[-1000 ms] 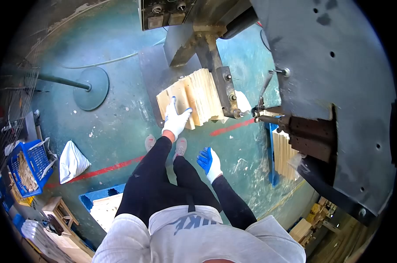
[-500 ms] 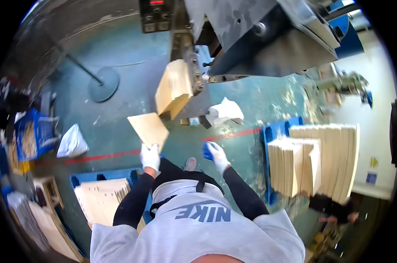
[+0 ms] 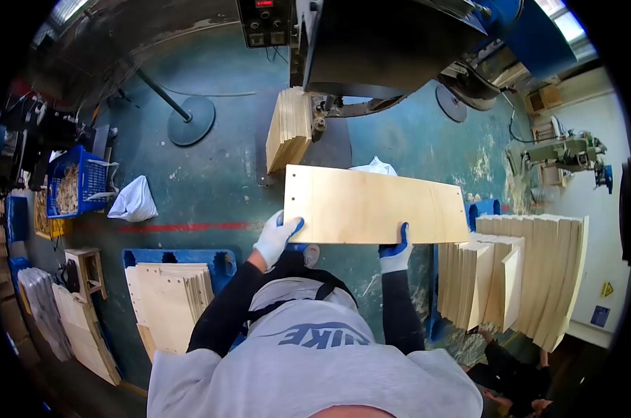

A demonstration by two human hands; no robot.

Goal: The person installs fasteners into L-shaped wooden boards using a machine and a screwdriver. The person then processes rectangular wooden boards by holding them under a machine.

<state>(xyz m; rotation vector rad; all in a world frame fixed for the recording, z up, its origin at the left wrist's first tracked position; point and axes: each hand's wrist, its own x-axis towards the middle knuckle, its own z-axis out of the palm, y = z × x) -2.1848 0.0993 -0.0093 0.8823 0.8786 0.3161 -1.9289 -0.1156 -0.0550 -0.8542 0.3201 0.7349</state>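
Held out level in front of me is a wide plywood panel, pale and gently curved, with small drilled holes near both short ends. My left hand, in a white glove with blue palm, grips its near left corner. Gloved the same way, my right hand is closed on the near long edge, thumb on top and fingers hidden below. Beyond the panel a stack of plywood panels stands on edge beside the machine. A white bag is partly covered by the panel.
On the right, plywood stacks stand on a blue pallet. At left, drilled panels lie on another blue pallet. A white sack, a blue crate and a round-based stand are farther left. Another person is at lower right.
The panel has swung from hanging in my left hand to lying level across my front. My right hand, open and holding nothing before, has closed on its near edge. The view has shifted slightly.
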